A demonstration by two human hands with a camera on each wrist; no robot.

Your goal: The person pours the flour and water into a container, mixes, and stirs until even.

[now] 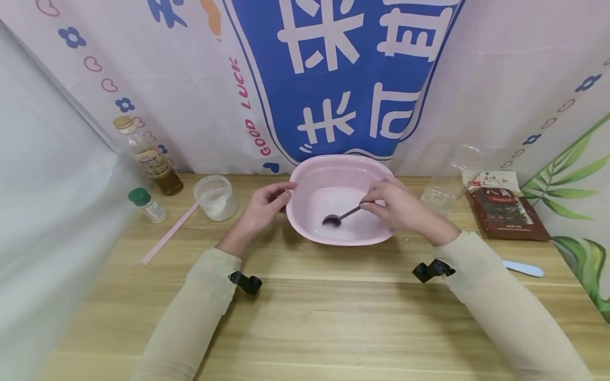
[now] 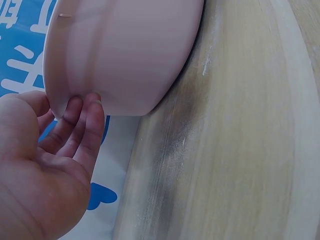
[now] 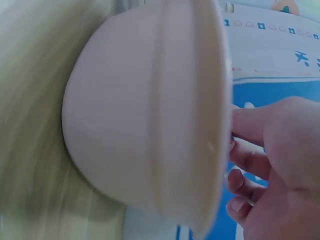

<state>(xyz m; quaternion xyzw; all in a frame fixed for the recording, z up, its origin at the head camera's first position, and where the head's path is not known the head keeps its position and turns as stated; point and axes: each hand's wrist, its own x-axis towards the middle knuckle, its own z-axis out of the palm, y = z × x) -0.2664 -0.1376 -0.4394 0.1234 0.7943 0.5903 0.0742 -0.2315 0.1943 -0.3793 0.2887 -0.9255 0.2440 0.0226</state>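
Note:
A pink plastic basin (image 1: 340, 242) stands on the wooden table against the curtain, with something whitish at its bottom. On its left side, my left hand (image 1: 264, 205) grips the rim; the left wrist view shows the fingers curled under the lip of the basin (image 2: 130, 60). My right hand (image 1: 396, 203) pinches the handle of a dark spoon (image 1: 350, 212) over the basin's right side. The spoon's bowl is down inside, near the bottom. In the right wrist view, the basin wall (image 3: 125, 115) hides the spoon, and my right hand (image 3: 285, 155) shows beyond the rim.
To the left are an oil bottle (image 1: 167, 180), a green-capped shaker (image 1: 153, 210), pink chopsticks (image 1: 169, 235) and a clear jar (image 1: 223, 208) of white powder. To the right stand a clear container (image 1: 438, 198), a brown packet (image 1: 507, 209) and a light-blue handle (image 1: 524, 269).

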